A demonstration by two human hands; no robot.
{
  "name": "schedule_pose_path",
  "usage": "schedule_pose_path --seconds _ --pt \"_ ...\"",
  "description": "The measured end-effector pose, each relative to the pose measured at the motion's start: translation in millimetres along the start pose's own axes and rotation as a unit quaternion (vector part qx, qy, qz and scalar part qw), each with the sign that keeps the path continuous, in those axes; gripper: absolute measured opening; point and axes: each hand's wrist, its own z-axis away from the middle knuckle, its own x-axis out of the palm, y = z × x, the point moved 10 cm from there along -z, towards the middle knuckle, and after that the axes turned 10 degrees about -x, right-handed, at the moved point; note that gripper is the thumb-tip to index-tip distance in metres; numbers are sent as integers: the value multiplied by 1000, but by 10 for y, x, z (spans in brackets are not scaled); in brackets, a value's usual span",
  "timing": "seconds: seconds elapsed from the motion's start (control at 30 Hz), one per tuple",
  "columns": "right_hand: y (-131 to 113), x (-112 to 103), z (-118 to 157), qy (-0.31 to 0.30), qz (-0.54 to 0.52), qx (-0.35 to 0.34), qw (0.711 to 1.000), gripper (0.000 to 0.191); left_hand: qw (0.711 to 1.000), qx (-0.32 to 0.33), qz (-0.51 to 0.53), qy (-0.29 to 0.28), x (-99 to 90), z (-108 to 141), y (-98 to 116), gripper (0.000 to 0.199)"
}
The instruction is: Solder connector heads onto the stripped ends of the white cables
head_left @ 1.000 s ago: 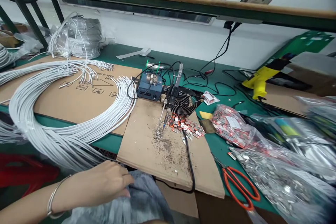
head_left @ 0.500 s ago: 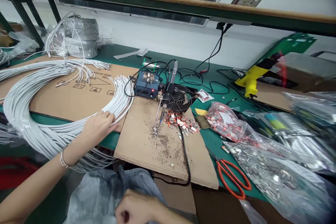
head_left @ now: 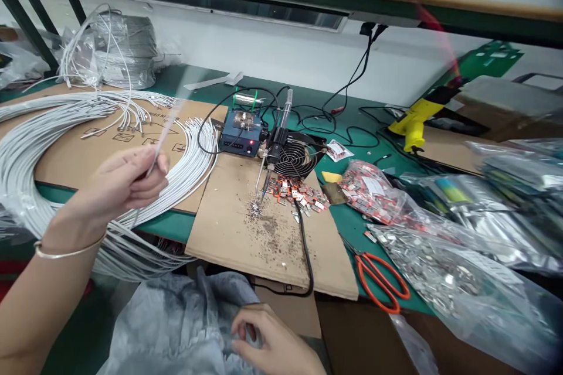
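Open way over the cardboard's (head_left: pixel 215 217) front
Soldering iron (head_left: pixel 277 145) and fan (head_left: pixel 295 159) block the back, cable bundle (head_left: pixel 196 161) the left, scissors (head_left: pixel 380 279) the right; a black cord (head_left: pixel 307 246) crosses.

Two hands show: one left hand (head_left: pixel 132 179) at left, one right hand (head_left: pixel 275 340) at bottom centre. One lifted cable (head_left: pixel 162 140), one bracelet (head_left: pixel 70 254), one pair of scissors (head_left: pixel 368 259) at lower right, one fan (head_left: pixel 298 159) at centre; white cables (head_left: pixel 203 149) at left, too many to count.
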Motion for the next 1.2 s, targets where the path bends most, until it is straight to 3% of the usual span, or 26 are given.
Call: schedule_pose_path --seconds 0.03,0.1,0.17,0.23,0.27,0.33,0.4,0.47,0.57,0.67,0.93,1.1,1.2 --pt "-33 -40 4 1 -2 -1 1000 13 994 24 64 -81 244 7 187 28" --pt "-139 -135 -12 7 -6 -17 1000 12 980 33 119 -159 658 6 474 24" --pt "-291 -303 -27 48 -13 -53 997 13 953 20 192 -233 1101 45 630 29" --pt "-423 -534 6 118 -25 -85 989 16 912 -21 274 -305 1518 172 566 39" --pt "-462 -653 44 158 -37 -94 982 18 901 -45 304 -305 1639 236 426 39" --pt "-473 -866 147 237 -80 -92 964 22 889 -142 298 -318 1867 441 -98 35" --pt "-465 -994 228 294 -139 -97 941 23 902 -194 254 -291 1871 618 -673 34" --pt "-482 -1013 223 304 -173 -109 930 27 934 -221 163 -229 1713 725 -1193 37" --pt "-533 -912 86 271 -152 -118 943 24 944 -230 81 -224 1610 868 -1583 42" --pt "-519 -845 -18 274 -151 -105 944 12 947 -228 40 -223 1570 915 -1663 42" --pt "-409 -842 -4 295 -240 -27 925 11 954 -199 -51 -219 1535 826 -1622 33" --pt "-447 -831 -11 287 -252 -7 924 11 974 -186 57 -116 1459 703 -1555 19" --pt "-485 -852 -12 295 -252 -10 921 10 971 -190 113 -95 1446 659 -1507 19"
